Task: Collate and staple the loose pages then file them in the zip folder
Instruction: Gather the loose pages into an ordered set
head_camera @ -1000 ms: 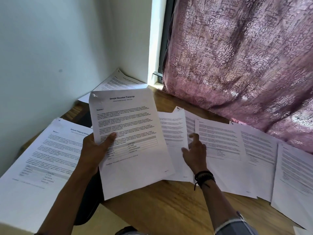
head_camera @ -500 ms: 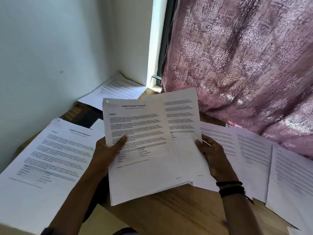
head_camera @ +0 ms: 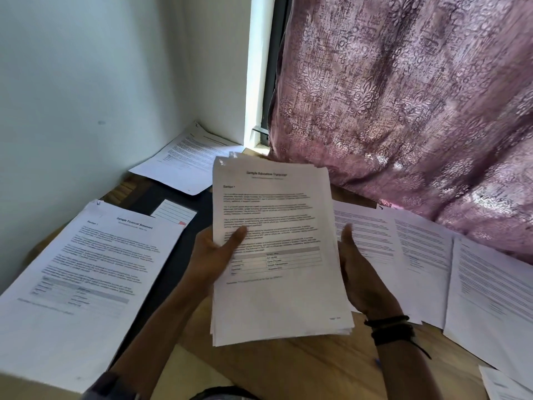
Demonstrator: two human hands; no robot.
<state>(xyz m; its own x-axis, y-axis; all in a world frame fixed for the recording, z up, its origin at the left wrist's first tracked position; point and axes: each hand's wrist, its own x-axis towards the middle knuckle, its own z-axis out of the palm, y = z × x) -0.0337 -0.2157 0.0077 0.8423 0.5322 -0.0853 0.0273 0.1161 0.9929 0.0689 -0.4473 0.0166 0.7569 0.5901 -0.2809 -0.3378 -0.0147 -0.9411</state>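
Far left, a stapled-looking set headed "Sample Financial Statement" point(head_camera: 86, 272) is lying flat on the surface point(head_camera: 317, 370), w/ a dark flat item point(head_camera: 173, 255) beside it that's prob. the zip folder, tho you can't confirm that from here; another set point(head_camera: 187, 163) is sitting in the corner by the wall. Next, your left hand point(head_camera: 213, 255) is gripping the stack of pages point(head_camera: 277, 249) at its left edge, thumb pressing on top around mid-height, fingers hidden underneath. The stack is being held up above the surface, centre of view, tilted toward you, top sheet reading "Sample Education Transcript". Its bottom edges are fanning out unevenly, so it's looking not yet squared. Your right hand point(head_camera: 363, 278) is resting against the stack's right edge, palm toward the paper, thumb up; whether it's actually pinching the sheets or just steadying them, can't tell. Further right, loose pages point(head_camera: 418, 255) are lying overlapped on the surface below the pink curtain point(head_camera: 403, 111), still to be gathered. Handling: paper's light, floppy, and sheets are sliding on each other easily, so you're best holding both long edges near the middle, not a corner, and tapping the bottom edge on the surface to align before stapling top-left.
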